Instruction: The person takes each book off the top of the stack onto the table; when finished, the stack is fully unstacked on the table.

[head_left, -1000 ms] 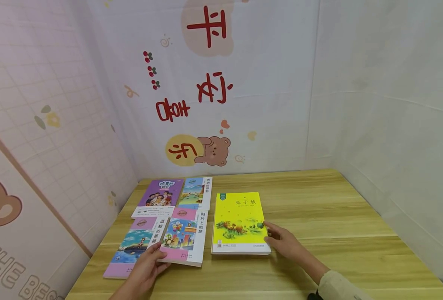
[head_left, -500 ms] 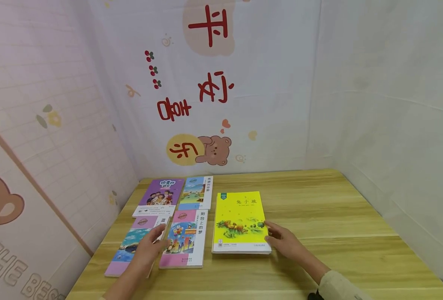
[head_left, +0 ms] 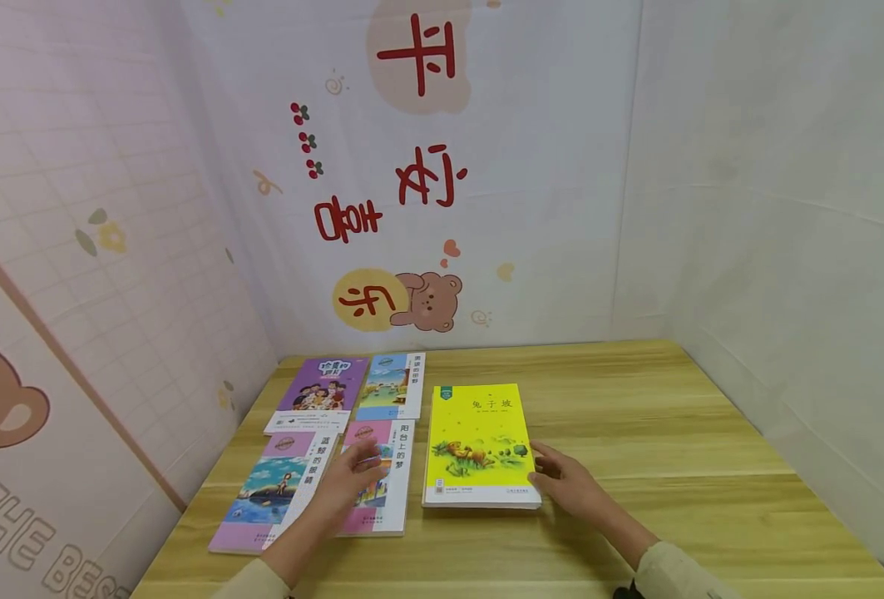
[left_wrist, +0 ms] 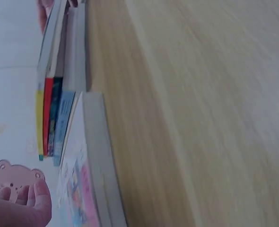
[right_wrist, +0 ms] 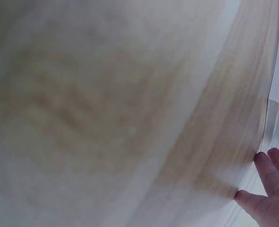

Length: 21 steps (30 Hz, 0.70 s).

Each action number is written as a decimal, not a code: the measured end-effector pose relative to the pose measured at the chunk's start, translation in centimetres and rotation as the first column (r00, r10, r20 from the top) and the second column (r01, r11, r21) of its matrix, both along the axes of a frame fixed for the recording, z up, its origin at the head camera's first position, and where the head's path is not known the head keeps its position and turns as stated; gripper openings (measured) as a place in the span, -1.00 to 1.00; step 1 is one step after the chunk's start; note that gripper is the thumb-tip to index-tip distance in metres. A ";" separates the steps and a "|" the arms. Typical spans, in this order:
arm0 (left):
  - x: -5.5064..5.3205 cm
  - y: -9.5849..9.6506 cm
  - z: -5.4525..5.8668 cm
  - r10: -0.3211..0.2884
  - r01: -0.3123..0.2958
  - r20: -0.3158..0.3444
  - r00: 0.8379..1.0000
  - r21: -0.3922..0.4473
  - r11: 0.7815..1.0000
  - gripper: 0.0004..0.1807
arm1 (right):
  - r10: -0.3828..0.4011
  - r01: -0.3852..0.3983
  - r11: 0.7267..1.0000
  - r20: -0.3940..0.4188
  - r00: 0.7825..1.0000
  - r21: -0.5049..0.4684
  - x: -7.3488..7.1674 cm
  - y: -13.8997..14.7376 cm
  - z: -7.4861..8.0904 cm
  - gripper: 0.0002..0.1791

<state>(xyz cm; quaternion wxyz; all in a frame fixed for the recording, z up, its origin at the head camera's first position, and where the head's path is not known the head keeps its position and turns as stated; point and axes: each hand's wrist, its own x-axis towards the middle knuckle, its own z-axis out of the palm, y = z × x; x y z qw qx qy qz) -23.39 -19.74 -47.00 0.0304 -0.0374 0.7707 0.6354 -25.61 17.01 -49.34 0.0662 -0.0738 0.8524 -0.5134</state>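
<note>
My left hand (head_left: 343,489) hovers over the pink book (head_left: 361,522), covering part of its cover. Its fingers (left_wrist: 42,191) are loosely bent, with nothing between them in the left wrist view. My right hand (head_left: 567,482) rests its fingertips against the right side of a book stack topped by a yellow book (head_left: 479,433). In the right wrist view, thumb and fingers (right_wrist: 269,172) touch the page edges low by the table. The left wrist view shows several books in that stack, with yellow, red, teal and blue spines (left_wrist: 64,118).
Left of the pink book lies a book with a lake cover (head_left: 262,499). Behind them are a purple book (head_left: 322,391) and a light-blue book (head_left: 385,391). The wooden table (head_left: 651,416) meets a printed cloth wall (head_left: 546,166) at the back and sides.
My left hand let go of the pink book, which now lies flat beside the lake-cover book. The hand drew left, then moved right over the pink book. My right hand stayed at the stack.
</note>
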 end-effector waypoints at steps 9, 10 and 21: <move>-0.6 2.6 -1.3 -0.172 0.172 0.010 0.985 0.003 0.985 -0.25 | -0.026 0.026 0.999 -0.007 1.000 0.032 0.1 -0.2 -0.1 -0.35; -0.6 2.8 -1.4 -0.183 0.182 0.012 0.983 0.008 0.983 -0.26 | -0.028 0.029 0.999 -0.010 1.000 0.028 0.1 -0.2 -0.1 -0.35; -0.9 3.6 -2.2 -0.247 0.249 0.061 0.967 -0.030 0.968 -0.20 | -0.019 0.019 1.000 0.029 0.999 0.010 0.5 -0.7 -0.2 -0.16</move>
